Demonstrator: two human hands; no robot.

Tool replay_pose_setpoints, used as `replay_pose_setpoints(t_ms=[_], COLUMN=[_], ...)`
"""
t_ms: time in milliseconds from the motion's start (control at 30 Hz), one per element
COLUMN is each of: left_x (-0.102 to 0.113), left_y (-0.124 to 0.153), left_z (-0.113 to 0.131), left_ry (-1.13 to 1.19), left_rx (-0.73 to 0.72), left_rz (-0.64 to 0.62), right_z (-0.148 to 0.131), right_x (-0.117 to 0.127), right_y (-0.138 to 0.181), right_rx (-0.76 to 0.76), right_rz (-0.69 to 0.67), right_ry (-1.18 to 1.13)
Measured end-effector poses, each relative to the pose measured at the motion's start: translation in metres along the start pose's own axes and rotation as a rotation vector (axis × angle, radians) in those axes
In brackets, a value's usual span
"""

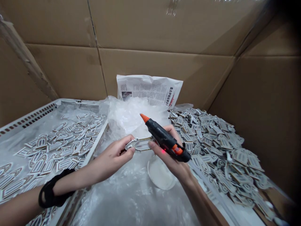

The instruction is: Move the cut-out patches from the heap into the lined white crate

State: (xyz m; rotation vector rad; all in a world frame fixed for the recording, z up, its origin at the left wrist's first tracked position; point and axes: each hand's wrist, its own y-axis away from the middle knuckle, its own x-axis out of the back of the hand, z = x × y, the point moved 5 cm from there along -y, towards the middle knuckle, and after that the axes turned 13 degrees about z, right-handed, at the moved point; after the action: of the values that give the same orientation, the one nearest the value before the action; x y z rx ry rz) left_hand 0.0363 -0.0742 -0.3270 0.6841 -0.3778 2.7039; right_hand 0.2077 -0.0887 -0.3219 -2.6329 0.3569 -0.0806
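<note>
Beside white plastic tray's edge (96,144), left hand (119,151) pinches grey oval frame (142,149); right hand (174,166) clasps black-orange glue gun (164,137); tilting risks drips.

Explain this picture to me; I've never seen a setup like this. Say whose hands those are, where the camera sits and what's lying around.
There is no machine here, just a person's two bare hands. The single view comes from a camera worn on the head, looking forward and down.

The left hand pinches one end of a small oval frame. The right hand holds a black glue gun with an orange nozzle, its thumb at the frame's other end.

Below lie plastic sheeting and a round whitish dish or lid. At left, a white tray holds many small striped pieces; at right is a big heap of similar pieces. Behind, a newspaper stands before a cardboard wall.
</note>
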Motion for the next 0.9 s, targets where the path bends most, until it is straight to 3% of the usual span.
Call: replay_pose_setpoints(t_ms=[433,633,900], left_x=[-0.004,-0.003,-0.002], left_y=[-0.006,0.0,0.001], left_z=[-0.008,0.002,0.011], left_ry=[0.016,-0.046,-0.116], left_rx=[0.069,-0.033,-0.145], left_rz=[0.074,0.027,0.039], right_z=[-0.008,-0.012,-0.011], right_x=[-0.005,-0.002,-0.003], right_y=[0.005,0.002,0.005], right_rx=[0.185,0.133,0.175], right_rz=[0.048,0.045,0.059], right_ry=[0.055,0.077,0.091])
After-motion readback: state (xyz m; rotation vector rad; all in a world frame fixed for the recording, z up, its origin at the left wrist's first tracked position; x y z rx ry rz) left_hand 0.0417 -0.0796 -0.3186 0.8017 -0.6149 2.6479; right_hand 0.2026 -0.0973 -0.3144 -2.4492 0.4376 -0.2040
